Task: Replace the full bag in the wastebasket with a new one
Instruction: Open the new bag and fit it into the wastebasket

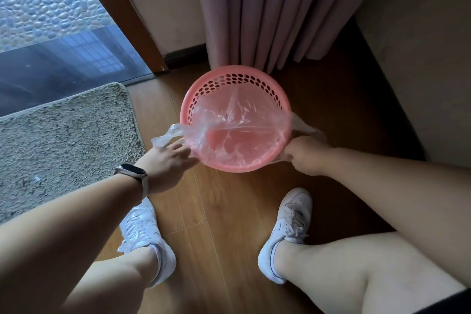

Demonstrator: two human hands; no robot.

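Observation:
A pink perforated wastebasket (230,72) stands on the wooden floor in front of me. A clear thin plastic bag (230,122) lies inside it, folded over the near half of the rim; the far rim is bare. My left hand (167,160) grips the bag's edge at the basket's left side, where one bag handle (165,136) sticks out. My right hand (304,158) is closed on the bag's edge at the right side of the rim. The inside of the bag looks empty.
A shaggy grey mat (63,140) lies on the floor to the left. Pink curtains (275,7) hang right behind the basket, with a wall to the right and a glass door at far left. My two white shoes (290,227) stand near the basket.

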